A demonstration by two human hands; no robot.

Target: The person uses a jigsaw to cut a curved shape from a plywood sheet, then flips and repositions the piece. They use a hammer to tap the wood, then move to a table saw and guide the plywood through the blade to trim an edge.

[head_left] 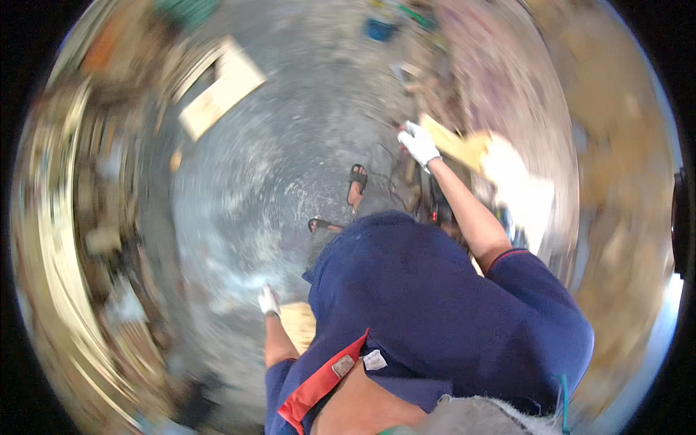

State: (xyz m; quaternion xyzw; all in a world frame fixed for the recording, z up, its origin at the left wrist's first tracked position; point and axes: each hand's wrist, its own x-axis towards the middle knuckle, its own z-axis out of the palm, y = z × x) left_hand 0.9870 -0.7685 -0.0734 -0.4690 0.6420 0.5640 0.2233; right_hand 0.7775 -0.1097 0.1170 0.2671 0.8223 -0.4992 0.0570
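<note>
My right hand (pixel 418 143), in a white glove, reaches out ahead and to the right. Its fingers look curled, with a trace of dark red at the fingertips; what they hold cannot be made out. Close beside it lies a pale wooden board (pixel 444 138). Down at my left side hangs my left hand (pixel 267 300), also white-gloved, small and smeared by motion, so its fingers do not show clearly. Near its wrist is a light wooden piece (pixel 298 325), partly hidden behind my body.
I stand in dark sandals (pixel 357 176) on a grey, dusty floor (pixel 239 196). A pale L-shaped board (pixel 225 87) lies ahead left. Long timber strips (pixel 69 239) line the left side. A blue container (pixel 378 29) stands far ahead. Dark cords (pixel 391 185) lie near my feet.
</note>
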